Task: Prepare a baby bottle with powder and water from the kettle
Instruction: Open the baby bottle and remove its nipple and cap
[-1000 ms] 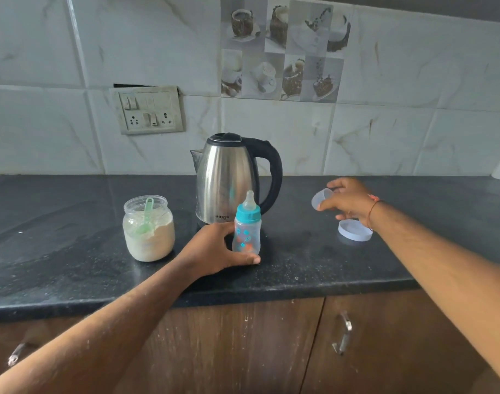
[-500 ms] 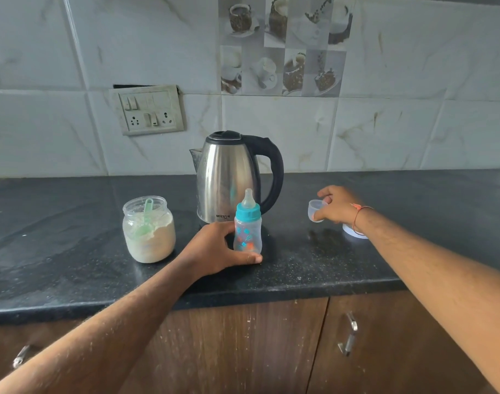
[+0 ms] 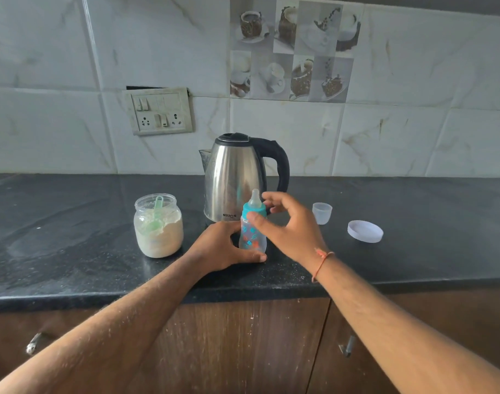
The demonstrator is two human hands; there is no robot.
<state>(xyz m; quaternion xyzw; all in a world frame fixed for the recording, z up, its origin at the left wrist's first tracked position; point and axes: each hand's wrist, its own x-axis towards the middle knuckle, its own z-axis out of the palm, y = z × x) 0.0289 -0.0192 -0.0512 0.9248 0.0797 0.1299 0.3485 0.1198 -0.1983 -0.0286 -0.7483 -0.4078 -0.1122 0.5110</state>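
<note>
Since a second ago, my right hand (image 3: 288,228) has let go of the small clear cap (image 3: 322,213), which now stands by itself on the desk (image 3: 72,251) with the white jar lid (image 3: 365,231) lying further right. That hand has swung left and now curls, fingers spread and half open, around the teal collar of the baby bottle (image 3: 253,228), thumb touching the collar's front. I cannot tell whether the fingers behind it are touching yet. It holds nothing firmly.

Going left to right: the powder jar (image 3: 158,227) stands open, well filled, with a green scoop (image 3: 155,216) sunk in the powder. My left hand (image 3: 223,247) has not moved; it is wrapped around the lower left side of the bottle, thumb along the base in front, steadying it upright on the desk. The bottle stands just in front of the steel kettle (image 3: 234,177), whose lid looks closed.

I judge this means the cover is off and the next step is unscrewing the nipple collar, so powder and water can go in. Neither has gone in yet, as far as I can see.

What I can't make out: the bottle's far side and part of its body are hidden by my hands, the printed plastic makes its contents hard to read, the kettle's water level is invisible, and its base is hidden behind the bottle.
</note>
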